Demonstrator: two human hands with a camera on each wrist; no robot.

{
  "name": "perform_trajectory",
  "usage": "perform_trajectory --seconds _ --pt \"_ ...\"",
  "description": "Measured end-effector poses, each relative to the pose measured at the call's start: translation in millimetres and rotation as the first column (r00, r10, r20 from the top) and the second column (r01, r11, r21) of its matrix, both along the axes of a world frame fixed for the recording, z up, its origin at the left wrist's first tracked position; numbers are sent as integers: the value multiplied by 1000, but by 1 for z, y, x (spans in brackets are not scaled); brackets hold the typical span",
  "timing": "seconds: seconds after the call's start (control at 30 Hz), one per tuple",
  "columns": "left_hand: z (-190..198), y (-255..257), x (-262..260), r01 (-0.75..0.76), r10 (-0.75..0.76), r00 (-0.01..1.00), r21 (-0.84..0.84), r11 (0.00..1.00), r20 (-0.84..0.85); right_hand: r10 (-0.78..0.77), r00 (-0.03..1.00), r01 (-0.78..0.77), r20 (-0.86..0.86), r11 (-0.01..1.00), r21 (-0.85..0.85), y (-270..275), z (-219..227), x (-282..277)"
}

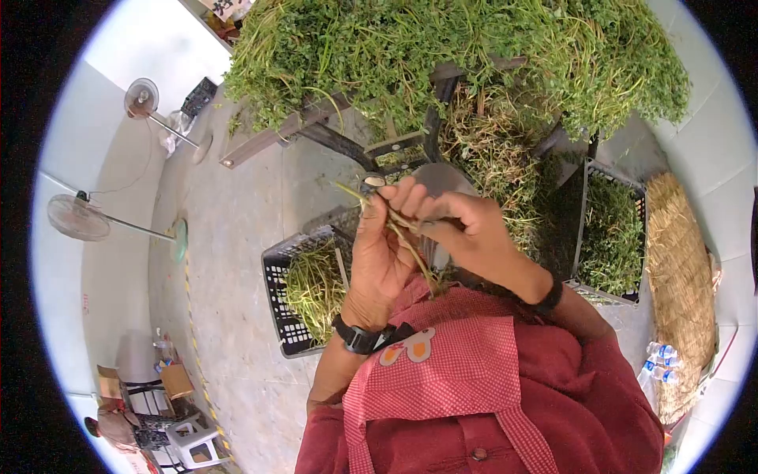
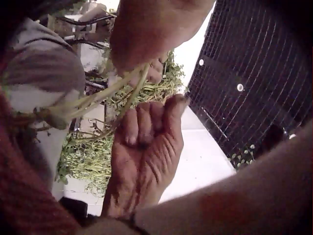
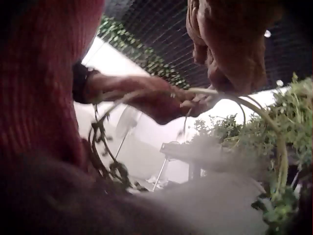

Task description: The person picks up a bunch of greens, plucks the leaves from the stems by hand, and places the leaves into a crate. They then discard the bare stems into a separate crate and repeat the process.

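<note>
In the head view, my left hand (image 1: 373, 265) grips a few long pale-green stems (image 1: 424, 267) between thumb and fingers, in front of the apron. A small dark ring-like piece with a pale middle (image 1: 373, 182) sits at the left thumb tip. Close on the right, my right hand (image 1: 474, 237), slightly blurred, pinches the same stems with curled fingers. The stems (image 2: 93, 100) run between both hands in the left wrist view. From the right wrist, one stem (image 3: 279, 134) arches under the right hand (image 3: 232, 46), with small leaves at its lower end.
A large heap of leafy greens (image 1: 474, 47) covers the table ahead. Wilted stems (image 1: 497, 158) lie piled beneath it. A black crate (image 1: 272, 276) of stems stands at left, another crate (image 1: 583, 229) of greens at right. Two fans (image 1: 79, 217) stand far left.
</note>
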State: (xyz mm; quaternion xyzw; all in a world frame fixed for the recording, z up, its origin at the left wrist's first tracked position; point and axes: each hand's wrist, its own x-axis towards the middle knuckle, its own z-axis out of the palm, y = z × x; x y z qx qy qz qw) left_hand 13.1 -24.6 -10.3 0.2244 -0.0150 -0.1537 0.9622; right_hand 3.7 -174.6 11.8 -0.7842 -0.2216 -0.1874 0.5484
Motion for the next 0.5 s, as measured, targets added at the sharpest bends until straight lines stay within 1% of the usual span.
perform_trajectory --seconds 0.07,0.1,0.13,0.17,0.2,0.23,0.27,0.33,0.4,0.43,0.47,0.5 --pt "-1 4 1 -19 20 1000 -68 997 12 108 984 -84 -141 983 165 -17 5 -7" --pt "1 1 -1 -23 23 1000 -48 999 7 159 972 -130 -171 977 166 -28 2 -3" --pt "0 0 -1 -17 17 1000 -49 999 4 153 973 -124 -174 978 165 -36 6 0" --pt "0 -1 -1 -5 5 1000 -48 999 7 124 956 -156 -264 982 -104 -43 17 1" --pt "1 -1 -1 8 -8 1000 -47 999 11 71 937 -201 -342 911 -360 -47 23 0" --pt "2 -1 0 16 -15 1000 -46 999 10 70 983 -135 -167 899 -418 -44 9 2" --pt "4 0 0 10 -10 1000 -57 998 -2 64 983 -131 -170 899 -418 -42 0 4" --pt "4 0 -1 2 -4 1000 -68 998 -26 83 994 -107 -73 892 -439 -39 -13 8" --pt "5 -1 -1 16 -15 999 -13 1000 47 74 992 -113 -103 889 -443 -39 -19 12" --pt "9 -2 -1 18 -17 999 -8 1000 45 68 991 -113 -114 885 -452 -40 -19 16" --pt "15 -5 -2 4 -5 1000 44 999 31 65 991 -112 -117 887 -447 -39 -14 18" --pt "19 -8 -4 -6 5 1000 98 995 13 35 994 -80 -101 867 -491 -38 -3 18"
